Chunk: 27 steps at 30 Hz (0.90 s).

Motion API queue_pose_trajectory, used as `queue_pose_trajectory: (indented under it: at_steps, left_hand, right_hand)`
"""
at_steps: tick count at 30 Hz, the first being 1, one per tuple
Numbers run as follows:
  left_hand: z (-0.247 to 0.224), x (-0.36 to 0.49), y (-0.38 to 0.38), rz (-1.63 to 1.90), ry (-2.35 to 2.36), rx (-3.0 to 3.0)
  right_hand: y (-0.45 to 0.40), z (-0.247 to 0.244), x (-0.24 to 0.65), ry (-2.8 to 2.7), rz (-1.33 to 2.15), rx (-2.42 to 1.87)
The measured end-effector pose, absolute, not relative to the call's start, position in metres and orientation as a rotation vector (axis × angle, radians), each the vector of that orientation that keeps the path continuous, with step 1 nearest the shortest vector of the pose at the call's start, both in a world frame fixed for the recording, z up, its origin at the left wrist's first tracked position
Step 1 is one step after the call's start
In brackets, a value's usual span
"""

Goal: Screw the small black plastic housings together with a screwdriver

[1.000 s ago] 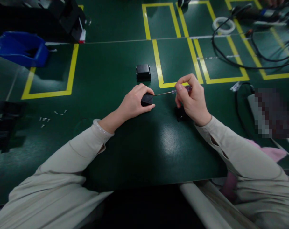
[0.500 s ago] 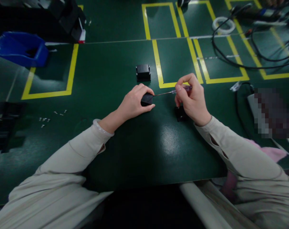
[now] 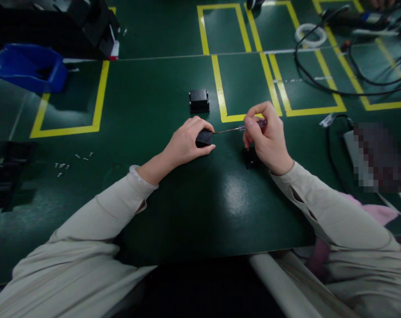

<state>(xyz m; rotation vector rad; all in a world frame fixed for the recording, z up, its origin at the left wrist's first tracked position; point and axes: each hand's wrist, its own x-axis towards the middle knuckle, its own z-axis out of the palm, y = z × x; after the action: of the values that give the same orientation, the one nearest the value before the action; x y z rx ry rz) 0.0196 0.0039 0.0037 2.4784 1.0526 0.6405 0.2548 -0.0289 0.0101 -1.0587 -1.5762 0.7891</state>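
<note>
My left hand [image 3: 189,140] is closed around a small black box-shaped part [image 3: 204,138], its thumb and fingers gripping two opposite sides. From the right, my right hand [image 3: 266,137] holds a screwdriver [image 3: 258,125] by its clear purplish handle. The thin shaft lies nearly level, and its tip meets the right side of the black part; the exact contact point is too small to make out. Beneath my right hand sits a second black part [image 3: 251,158], partly covered by the fingers. Beyond my left hand stands another black box-shaped part [image 3: 199,100] with bright screws at its sides.
Several loose screws [image 3: 62,166] lie on the green table [image 3: 194,212] at left, near dark parts [image 3: 1,181]. A blue bin [image 3: 30,68] stands at far left. Black cable [image 3: 319,84], a white tape ring [image 3: 310,35] and a blurred-out object [image 3: 382,157] occupy the right.
</note>
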Motion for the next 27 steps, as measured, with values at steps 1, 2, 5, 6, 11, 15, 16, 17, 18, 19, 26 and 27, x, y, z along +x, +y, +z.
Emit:
queue_pose_trajectory:
  at_steps: [1, 2, 5, 6, 11, 15, 16, 17, 18, 19, 26, 27]
  left_hand:
    - [0.0038, 0.0196, 0.0038, 0.636, 1.056, 2.477]
    - [0.0039, 0.0197, 0.0038, 0.632, 1.059, 2.476]
    - [0.0046, 0.0199, 0.0034, 0.631, 1.061, 2.478]
    - [0.0049, 0.02, 0.0032, 0.633, 1.058, 2.479]
    - [0.0055, 0.0199, 0.0027, 0.631, 1.056, 2.48]
    - [0.0052, 0.02, 0.0029, 0.632, 1.055, 2.474]
    - [0.0051, 0.0201, 0.003, 0.63, 1.056, 2.472]
    - [0.0051, 0.0201, 0.003, 0.628, 1.058, 2.47]
    - [0.005, 0.0201, 0.003, 0.626, 1.059, 2.468]
    - [0.005, 0.02, 0.0031, 0.625, 1.06, 2.466]
    - [0.0052, 0.0195, 0.0033, 0.613, 1.065, 2.455]
    - [0.0053, 0.0196, 0.0033, 0.611, 1.067, 2.453]
  right_hand:
    - [-0.0288, 0.0099, 0.2551, -1.58, 0.789, -1.054]
    - [-0.0287, 0.0096, 0.2553, -1.583, 0.79, -1.05]
    - [-0.0286, 0.0093, 0.2556, -1.59, 0.803, -1.051]
    - [-0.0287, 0.0094, 0.2556, -1.589, 0.807, -1.057]
    - [-0.0295, 0.0104, 0.2555, -1.594, 0.786, -1.067]
    - [-0.0284, 0.009, 0.2568, -1.605, 0.797, -1.04]
    - [-0.0279, 0.0083, 0.2572, -1.607, 0.797, -1.037]
    - [-0.0275, 0.0077, 0.2575, -1.609, 0.793, -1.038]
    - [-0.0272, 0.0071, 0.2576, -1.611, 0.789, -1.041]
    - [-0.027, 0.0068, 0.2577, -1.611, 0.784, -1.047]
    - [-0.0276, 0.0084, 0.257, -1.607, 0.79, -1.106]
    - [-0.0277, 0.0084, 0.257, -1.603, 0.796, -1.108]
